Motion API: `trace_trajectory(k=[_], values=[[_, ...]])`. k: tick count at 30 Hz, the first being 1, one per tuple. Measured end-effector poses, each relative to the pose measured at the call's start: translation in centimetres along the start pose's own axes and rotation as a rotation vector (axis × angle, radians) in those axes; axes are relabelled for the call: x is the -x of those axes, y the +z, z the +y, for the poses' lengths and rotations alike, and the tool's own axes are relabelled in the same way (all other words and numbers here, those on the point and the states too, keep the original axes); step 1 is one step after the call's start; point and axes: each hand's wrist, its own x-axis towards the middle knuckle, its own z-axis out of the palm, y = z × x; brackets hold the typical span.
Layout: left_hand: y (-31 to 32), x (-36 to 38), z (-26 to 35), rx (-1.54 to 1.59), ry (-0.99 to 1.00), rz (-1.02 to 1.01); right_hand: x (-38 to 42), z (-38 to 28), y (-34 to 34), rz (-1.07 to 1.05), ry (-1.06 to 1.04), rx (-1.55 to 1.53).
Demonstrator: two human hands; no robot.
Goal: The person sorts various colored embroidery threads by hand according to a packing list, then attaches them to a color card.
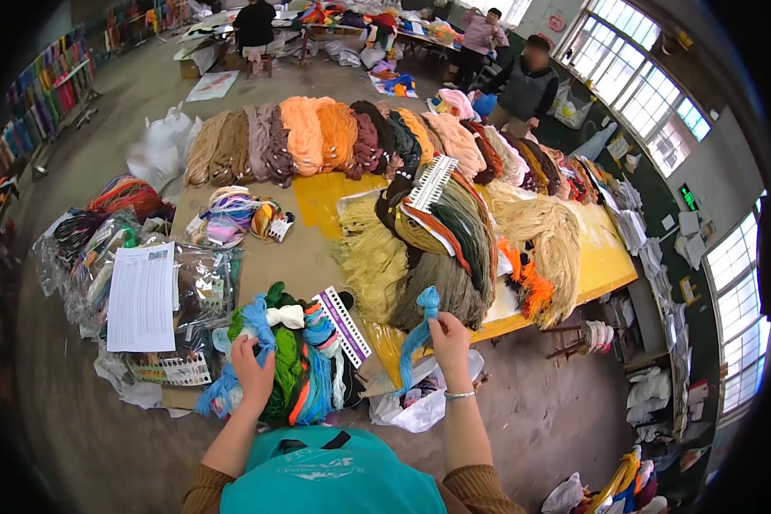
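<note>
My right hand [451, 341] is closed on a knotted blue yarn skein [418, 330], which hangs down over the table's front edge. My left hand [254, 364] lies against the light blue yarn [258, 320] at the left side of a multicoloured yarn bundle [289, 368]; its fingers are bent, and whether they grip a strand is unclear. White, green, black and orange strands show in that bundle. A punched card with a purple stripe [343, 325] rests at its right side. Behind my right hand lies a big pile of grey, green and orange skeins [450, 231].
A printed sheet [141, 295] lies on plastic-bagged yarn at the left. Brown, peach and orange skeins [304, 137] line the table's back. A white bag [420, 403] is below the front edge. One person [527, 86] stands behind the table; others are farther back.
</note>
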Motion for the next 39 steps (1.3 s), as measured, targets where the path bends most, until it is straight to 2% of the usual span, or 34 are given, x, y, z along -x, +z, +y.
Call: trace_trajectory(k=[2, 4, 9, 12, 14, 15, 16, 17, 18, 19, 20, 23, 26, 27, 29, 31, 34, 35, 37, 38, 39], values=[[-0.8, 0.2, 0.8, 0.067, 0.038, -0.041, -0.4, -0.2, 0.1, 0.025, -0.020, -0.068], [-1.2, 0.2, 1.6, 0.110, 0.062, -0.057, -0.8, -0.2, 0.1, 0.057, 0.075, -0.299], [-1.6, 0.3, 2.8, 0.159, 0.133, -0.110, -2.0, -3.5, -1.8, 0.075, 0.026, -0.519], [-1.4, 1.0, 2.5, 0.176, 0.129, -0.139, -3.1, -4.3, -3.0, 0.083, 0.206, -0.777], [-1.5, 1.7, 1.9, 0.196, 0.122, -0.130, -3.5, -5.6, -3.9, 0.085, 0.220, -0.978], [-1.5, 2.0, 1.7, 0.198, 0.103, -0.130, -4.1, -2.7, -4.8, 0.049, 0.131, -1.065], [-1.8, 2.3, 1.6, 0.194, 0.076, -0.137, -3.4, -6.5, -4.9, 0.141, 0.208, -1.002], [-2.1, 2.5, 1.5, 0.183, 0.051, -0.153, -3.9, -5.6, -5.7, 0.044, 0.091, -0.991], [-2.6, 2.6, 1.4, 0.165, 0.049, -0.158, -4.3, -5.2, -6.6, -0.042, 0.067, -1.137], [-3.1, 2.9, 1.5, 0.167, 0.010, -0.170, -4.2, -5.9, -7.0, -0.041, 0.114, -1.264], [-3.6, 3.2, 1.5, 0.176, -0.018, -0.179, -4.5, -5.8, -7.6, -0.144, -0.009, -1.242], [-4.6, 4.2, 1.0, 0.143, -0.060, -0.186, -5.4, -5.7, -6.7, -0.196, -0.015, -1.161], [-5.1, 5.3, 0.7, 0.121, -0.110, -0.187, -6.7, -4.6, -2.0, -0.211, 0.138, -0.932], [-5.2, 5.7, 0.7, 0.111, -0.126, -0.195, -6.9, -4.7, 0.7, -0.141, 0.261, -0.880], [-5.4, 6.5, 0.8, 0.102, -0.150, -0.205, -8.1, -0.9, 5.4, -0.313, 0.321, -0.677], [-5.4, 7.5, 0.9, 0.123, -0.201, -0.220, -8.3, 4.9, 9.8, -0.308, 0.433, -0.709], [-6.2, 8.1, 1.7, 0.109, -0.213, -0.218, -6.7, 3.9, 10.6, -0.318, 0.612, -0.865], [-6.4, 8.1, 1.8, 0.108, -0.223, -0.217, -5.8, 3.0, 10.3, -0.326, 0.616, -0.860], [-6.8, 7.6, 2.5, 0.313, -0.299, -0.286, -3.5, 1.4, 10.2, -0.344, 0.525, -0.788], [-7.1, 7.0, 3.1, 0.384, -0.322, -0.356, -2.0, 1.0, 10.4, -0.427, 0.504, -0.764], [-7.2, 6.2, 3.6, 0.439, -0.264, -0.409, 0.0, -0.4, 10.8, -0.484, 0.478, -0.720]])
